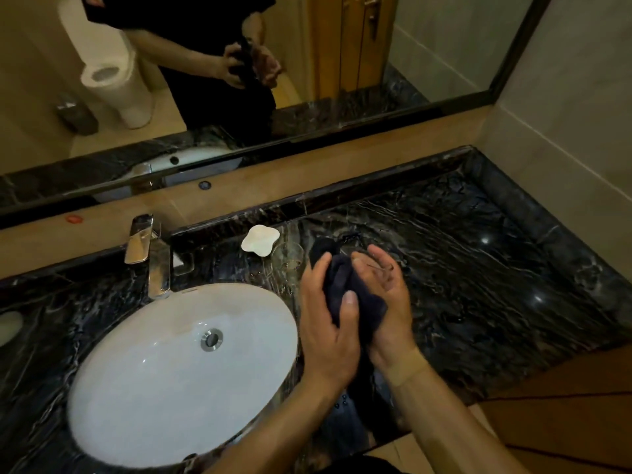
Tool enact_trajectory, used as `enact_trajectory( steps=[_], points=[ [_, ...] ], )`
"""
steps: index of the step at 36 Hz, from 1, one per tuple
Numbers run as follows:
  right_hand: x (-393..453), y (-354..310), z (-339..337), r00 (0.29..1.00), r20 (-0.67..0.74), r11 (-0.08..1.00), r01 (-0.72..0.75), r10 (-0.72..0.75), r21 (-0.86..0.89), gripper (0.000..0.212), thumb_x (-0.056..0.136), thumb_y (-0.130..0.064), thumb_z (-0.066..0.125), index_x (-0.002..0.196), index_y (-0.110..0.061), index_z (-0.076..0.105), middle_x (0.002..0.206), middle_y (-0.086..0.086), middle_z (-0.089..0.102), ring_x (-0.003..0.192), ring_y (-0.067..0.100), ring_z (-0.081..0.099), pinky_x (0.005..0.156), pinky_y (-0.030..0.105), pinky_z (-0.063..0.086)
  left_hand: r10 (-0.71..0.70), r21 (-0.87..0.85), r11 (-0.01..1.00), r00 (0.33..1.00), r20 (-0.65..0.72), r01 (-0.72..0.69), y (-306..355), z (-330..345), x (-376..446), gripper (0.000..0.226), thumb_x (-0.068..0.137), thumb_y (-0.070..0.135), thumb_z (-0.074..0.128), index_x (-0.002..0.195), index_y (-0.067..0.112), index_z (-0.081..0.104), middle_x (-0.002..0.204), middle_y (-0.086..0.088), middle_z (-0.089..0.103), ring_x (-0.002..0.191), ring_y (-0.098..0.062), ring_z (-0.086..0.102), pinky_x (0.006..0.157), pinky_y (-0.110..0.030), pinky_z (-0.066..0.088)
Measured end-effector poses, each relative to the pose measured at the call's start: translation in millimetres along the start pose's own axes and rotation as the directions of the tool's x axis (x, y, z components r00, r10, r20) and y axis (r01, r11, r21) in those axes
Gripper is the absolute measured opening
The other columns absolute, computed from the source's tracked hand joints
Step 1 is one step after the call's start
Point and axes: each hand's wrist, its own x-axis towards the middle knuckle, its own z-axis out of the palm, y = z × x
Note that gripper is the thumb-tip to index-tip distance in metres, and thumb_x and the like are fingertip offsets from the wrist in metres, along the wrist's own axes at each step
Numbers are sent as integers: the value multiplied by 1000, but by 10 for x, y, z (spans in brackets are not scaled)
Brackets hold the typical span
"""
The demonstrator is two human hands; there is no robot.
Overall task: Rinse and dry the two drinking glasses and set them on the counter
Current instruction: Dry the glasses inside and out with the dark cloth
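Head view: left hand (330,323) wraps its fingers and thumb round a dark navy cloth (345,289), pressing it against a clear drinking glass (374,265) that the right hand (386,302) cradles in curled fingers above the black veined marble counter (478,268). Holding the glass off the stone probably lets the cloth reach all round it; drying looks under way. A second clear drinking glass (289,258) stands upright on the counter just beside the hands, near a white lobed dish (260,240); whether it is dry, I cannot tell. Left of them sit the white oval basin (136,388) and chrome tap (150,254).
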Motion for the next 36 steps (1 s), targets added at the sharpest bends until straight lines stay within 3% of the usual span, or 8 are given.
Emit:
enact_trajectory(
  steps=[3, 9, 14, 17, 22, 26, 31, 36],
  points=[
    [-23, 28, 51, 994, -1, 980, 103, -105, -169, 103, 46, -70, 85, 127, -16, 52, 110, 3, 70, 105, 19, 68, 85, 25, 54, 8, 36, 999, 1000, 5, -9, 21, -12, -68, 47, 95, 42, 40, 141, 43, 32, 153, 3, 38, 142, -13, 34, 114, -26, 31],
    [-21, -11, 67, 985, 81, 925, 169, -150, -340, 53, 72, -41, 76, 118, -21, 57, 96, -7, 73, 94, 10, 70, 78, 22, 53, -248, -203, 951, 967, -51, 233, 172, -60, 134, 40, 82, 52, 46, 119, 67, 49, 137, 15, 56, 126, -4, 52, 101, -23, 44],
    [-2, -110, 24, 977, 201, 912, 145, -71, -383, 57, 68, -46, 76, 119, -25, 63, 123, 4, 64, 109, 18, 67, 84, 28, 56, -479, -406, 788, 875, 68, 463, 184, -176, 399, 28, 99, 38, 50, 119, 31, 67, 115, 0, 72, 111, -20, 66, 102, -50, 48],
    [47, -176, -5, 964, 267, 903, 120, -6, -412, 68, 63, -45, 83, 124, -22, 63, 118, 0, 64, 105, 11, 67, 86, 26, 54, -478, -443, 759, 870, 118, 477, 200, -243, 525, 26, 102, 28, 48, 111, 33, 72, 114, 0, 73, 112, -23, 66, 103, -50, 47],
    [140, -207, -1, 924, 366, 808, 130, 111, -575, 86, 54, -15, 90, 130, -29, 52, 120, 3, 64, 101, 16, 71, 86, 30, 56, -334, -298, 887, 936, 112, 352, 233, -317, 690, 26, 101, 15, 48, 108, 34, 65, 104, 16, 72, 102, -5, 66, 85, -21, 52],
    [189, -386, 16, 887, 438, 633, 256, 147, -731, 98, 52, -24, 87, 138, -35, 40, 124, -14, 63, 110, 0, 63, 93, 24, 52, -5, -11, 1000, 955, 297, 9, 138, -527, 752, 29, 88, 29, 55, 117, 33, 51, 114, 24, 61, 107, 2, 59, 89, -15, 46],
    [251, -456, 29, 881, 453, 608, 288, 134, -740, 103, 53, -24, 91, 141, -36, 40, 128, -13, 65, 118, 2, 61, 102, 34, 50, 262, 140, 902, 778, 571, -407, 103, -819, 851, 36, 100, 42, 45, 120, 18, 63, 133, 10, 57, 124, -10, 52, 103, -23, 39],
    [275, -543, 32, 827, 519, 592, 313, 215, -743, 111, 59, -1, 89, 148, -37, 34, 124, -3, 68, 116, 7, 64, 104, 41, 50, 139, 193, 835, 537, 832, -515, 216, -985, 933, 62, 84, 60, 63, 133, 24, 55, 136, 16, 54, 126, -13, 44, 106, -31, 38]
  ],
)
